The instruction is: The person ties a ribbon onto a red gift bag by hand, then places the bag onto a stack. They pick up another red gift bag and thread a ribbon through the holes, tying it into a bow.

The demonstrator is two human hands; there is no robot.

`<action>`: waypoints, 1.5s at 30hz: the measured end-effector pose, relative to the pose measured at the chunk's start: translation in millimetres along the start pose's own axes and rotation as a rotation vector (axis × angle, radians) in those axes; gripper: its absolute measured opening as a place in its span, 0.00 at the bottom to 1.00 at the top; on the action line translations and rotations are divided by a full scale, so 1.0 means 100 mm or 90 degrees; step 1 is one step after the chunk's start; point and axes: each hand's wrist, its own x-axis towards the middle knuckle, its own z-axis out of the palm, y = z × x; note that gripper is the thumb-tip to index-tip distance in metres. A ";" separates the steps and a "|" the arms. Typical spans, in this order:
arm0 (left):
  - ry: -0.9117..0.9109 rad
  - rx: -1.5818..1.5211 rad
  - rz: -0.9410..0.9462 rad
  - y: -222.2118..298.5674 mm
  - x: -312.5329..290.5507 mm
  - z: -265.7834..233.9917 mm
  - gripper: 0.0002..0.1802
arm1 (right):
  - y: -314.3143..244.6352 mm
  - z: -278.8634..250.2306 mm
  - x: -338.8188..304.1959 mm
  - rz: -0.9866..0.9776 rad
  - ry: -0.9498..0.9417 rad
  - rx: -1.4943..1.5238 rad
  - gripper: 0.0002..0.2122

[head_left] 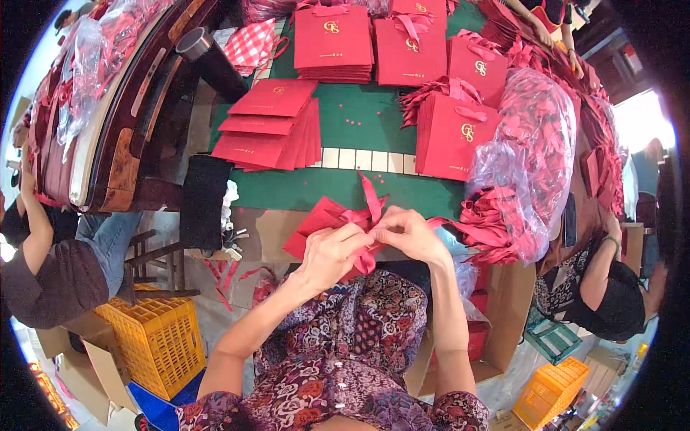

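green tabletop [424, 194] is partly covered by stacked red gift bags [334, 43] in the head view. both forearms are raised from below and angled inward. red ribbon [371, 197] is pinched between the nearly meeting fingertips of the left hand [330, 251] and right hand [415, 233], over a tilted red carrier bag [305, 233] at the tabletop's near edge.
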 end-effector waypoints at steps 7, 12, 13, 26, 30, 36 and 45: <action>-0.013 -0.043 -0.104 0.00 0.11 -0.06 0.15 | -0.02 0.30 0.07 0.087 0.212 0.142 0.05; -0.063 -0.097 -0.137 0.03 0.14 -0.06 0.12 | 0.16 0.29 0.12 0.053 0.459 0.057 0.08; -0.061 -0.095 -0.139 0.03 0.15 -0.05 0.12 | 0.04 0.21 0.10 0.081 0.443 0.021 0.08; 0.178 -0.322 -0.352 -0.20 -0.06 0.12 0.08 | -0.40 0.41 -0.12 0.023 0.475 -0.095 0.04; 0.292 -0.497 -0.341 -0.04 -0.11 0.30 0.07 | -0.56 0.65 -0.12 0.045 0.385 -0.050 0.06; 0.221 -0.355 -0.332 0.11 -0.33 0.44 0.05 | -0.31 0.73 -0.10 0.070 0.333 0.230 0.07; 0.161 0.039 -0.209 -0.12 -0.37 -0.16 0.17 | -0.66 0.65 -0.28 -0.018 0.335 0.017 0.04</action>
